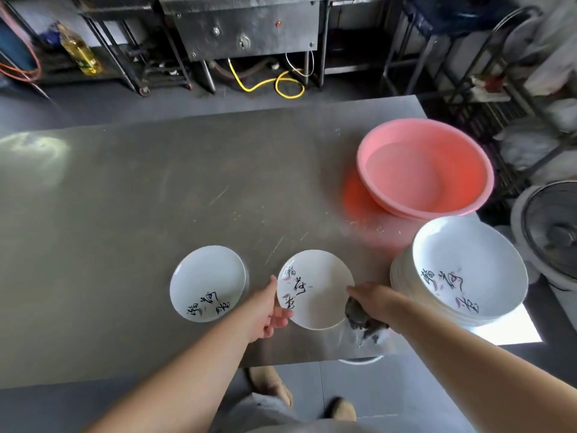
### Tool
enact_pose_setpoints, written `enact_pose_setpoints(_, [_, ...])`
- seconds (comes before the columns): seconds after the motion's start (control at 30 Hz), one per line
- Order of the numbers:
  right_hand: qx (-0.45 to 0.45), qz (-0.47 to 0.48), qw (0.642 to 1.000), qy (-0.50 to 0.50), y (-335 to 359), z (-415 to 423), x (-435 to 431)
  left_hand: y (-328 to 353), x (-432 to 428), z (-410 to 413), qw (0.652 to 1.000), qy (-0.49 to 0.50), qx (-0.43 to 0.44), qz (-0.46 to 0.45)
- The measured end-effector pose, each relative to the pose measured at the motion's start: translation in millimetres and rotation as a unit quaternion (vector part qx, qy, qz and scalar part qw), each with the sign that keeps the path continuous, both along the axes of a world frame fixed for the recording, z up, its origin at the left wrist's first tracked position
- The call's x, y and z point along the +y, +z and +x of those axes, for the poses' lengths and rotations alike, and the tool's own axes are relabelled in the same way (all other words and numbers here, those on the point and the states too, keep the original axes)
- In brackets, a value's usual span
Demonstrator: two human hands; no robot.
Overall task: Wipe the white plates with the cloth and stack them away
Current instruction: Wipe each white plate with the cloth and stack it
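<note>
While left hand [268,310] pinches the plate [315,289] rim near the bench [125,214] front edge and right hand [371,299] clutches the cloth [359,320], one-sided grip risks tilt; a wipe could push it onto the floor [312,375].

The left hand [265,307] has its fingertips tucked out of sight under the middle plate [321,295]. Right of that plate, the right hand [371,300] covers most of the blurry grey cloth [359,320]. Farther right, the stack of plates [402,276] hides its lower ones.
</note>
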State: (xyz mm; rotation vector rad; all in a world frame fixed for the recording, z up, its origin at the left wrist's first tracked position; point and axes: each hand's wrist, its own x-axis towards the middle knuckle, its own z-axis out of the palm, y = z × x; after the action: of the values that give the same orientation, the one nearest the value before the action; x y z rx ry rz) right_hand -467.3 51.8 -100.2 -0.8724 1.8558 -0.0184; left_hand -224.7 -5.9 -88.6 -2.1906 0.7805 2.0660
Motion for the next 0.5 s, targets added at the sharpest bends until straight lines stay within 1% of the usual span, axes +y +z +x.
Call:
enact_pose_setpoints(0.03, [-0.013, 0.009, 0.999, -0.028, -1, 3, -3, 4, -4, -2, 1.0, 0.014, 0.013, 0.023])
enact_pose_setpoints(0.1, [-0.028, 0.006, 0.993, -0.116, -4, 8, -7, 9, -10, -4, 0.999, 0.03, 0.021, 0.036])
enact_pose_setpoints(0.13, [-0.02, -0.013, 0.989, -0.143, -1, 10, -7, 13, -12, -6, 0.998, 0.046, 0.031, 0.038])
enact_pose_setpoints(0.2, [-0.005, -0.079, 0.985, -0.156, 11, 11, -5, 19, -17, -6, 0.993, 0.102, 0.059, 0.032])
enact_pose_setpoints(0.23, [-0.027, -0.114, 0.978, -0.174, 20, 13, -4, 23, -20, -5, 0.987, 0.139, 0.076, 0.022])
enact_pose_setpoints(0.27, [-0.077, -0.154, 0.962, -0.212, 29, 16, -3, 28, -24, -4, 0.977, 0.185, 0.102, 0.012])
enact_pose_setpoints(0.33, [-0.165, -0.242, 0.917, -0.27, 45, 22, -2, 42, -31, -1, 0.949, 0.266, 0.171, -0.01])
enact_pose_setpoints(0.4, [-0.206, -0.312, 0.887, -0.272, 61, 27, -3, 58, -38, 2, 0.925, 0.298, 0.232, -0.045])
enact_pose_setpoints(0.47, [-0.201, -0.348, 0.883, -0.245, 79, 28, -5, 72, -44, 8, 0.91, 0.308, 0.263, -0.083])
enact_pose_setpoints(0.5, [-0.168, -0.367, 0.89, -0.213, 87, 25, -6, 82, -46, 11, 0.906, 0.307, 0.272, -0.108])
